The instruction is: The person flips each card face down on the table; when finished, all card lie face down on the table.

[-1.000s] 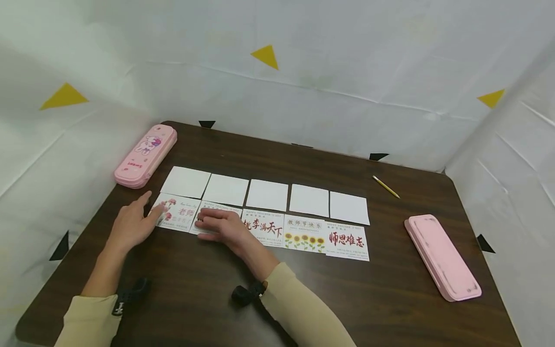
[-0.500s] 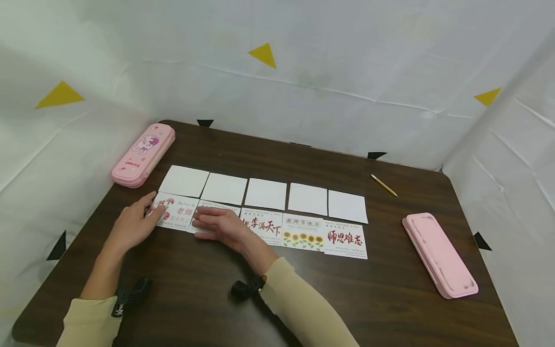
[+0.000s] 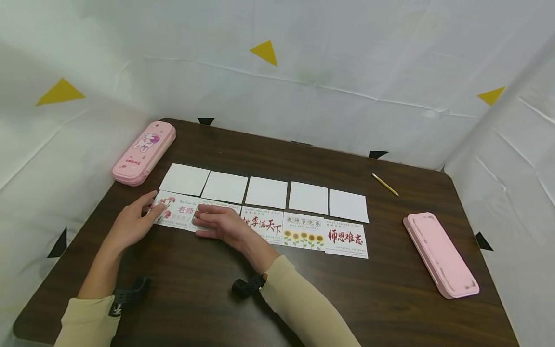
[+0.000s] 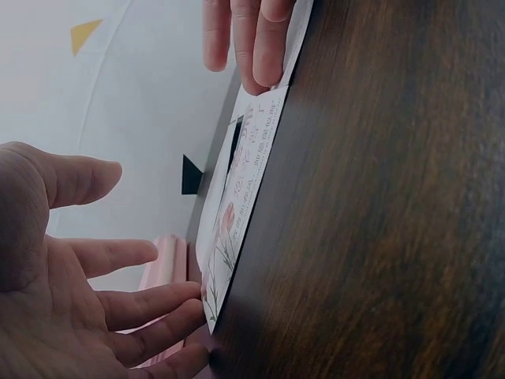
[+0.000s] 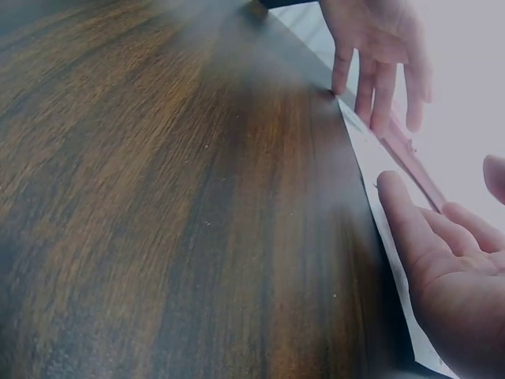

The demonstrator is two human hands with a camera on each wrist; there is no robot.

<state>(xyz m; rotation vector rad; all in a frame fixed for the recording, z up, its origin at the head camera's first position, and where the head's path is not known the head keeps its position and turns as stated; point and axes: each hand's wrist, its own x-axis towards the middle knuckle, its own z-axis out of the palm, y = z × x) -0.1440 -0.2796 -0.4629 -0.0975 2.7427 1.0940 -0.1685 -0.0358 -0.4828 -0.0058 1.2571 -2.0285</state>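
My left hand (image 3: 132,222) lies at the left edge of a floral greeting card (image 3: 175,210), fingers extended and touching that edge. In the left wrist view its fingertips meet the card's end, the thumb held apart. My right hand (image 3: 224,225) rests its straight fingers over the second card (image 3: 208,201), hiding most of it. To the right in the same row lie a card with red lettering (image 3: 262,224), a sunflower card (image 3: 303,231) and another red-lettered card (image 3: 346,239). Behind them runs a row of several blank white cards (image 3: 224,187).
A pink pencil case with a cartoon print (image 3: 144,153) stands at the back left of the dark wooden table (image 3: 195,289). Another pink case (image 3: 441,255) lies at the right, with a yellow pencil (image 3: 385,184) behind it. White cloth walls (image 3: 321,72) surround the table.
My left fingers have come in from just off the floral card's edge to touch it. The right hand stays over the second card, and the cards look almost unmoved.
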